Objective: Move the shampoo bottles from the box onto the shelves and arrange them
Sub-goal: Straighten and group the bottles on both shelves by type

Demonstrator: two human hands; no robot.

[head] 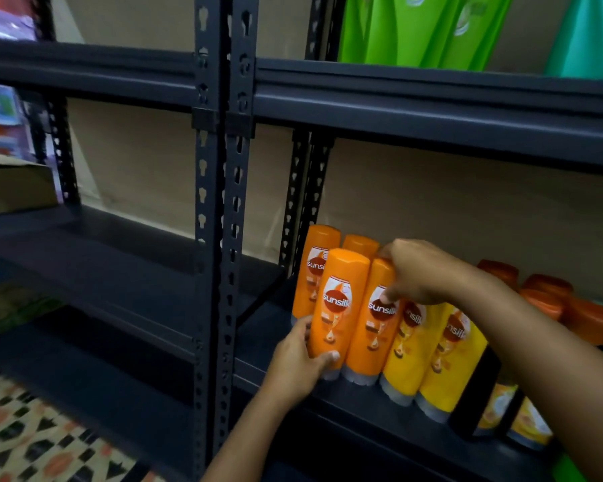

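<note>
- Head view: front orange bottle (338, 307) upright at left end of front row on shelf (380, 408), touching second orange bottle (373, 325) beside it.
- Left hand (295, 367) wrapped round lower body of front orange bottle, thumb across its front.
- Right hand (422, 273) curled over top of second orange bottle, thumb on its label.
- Yellow bottles (432, 353) next along to the right, then dark bottles (477, 394); more orange bottles behind.
- Likely step: arranging, squaring up the row.
- Next calls for nudging both flush, labels forward, then letting go.
- Box not in sight.
</note>
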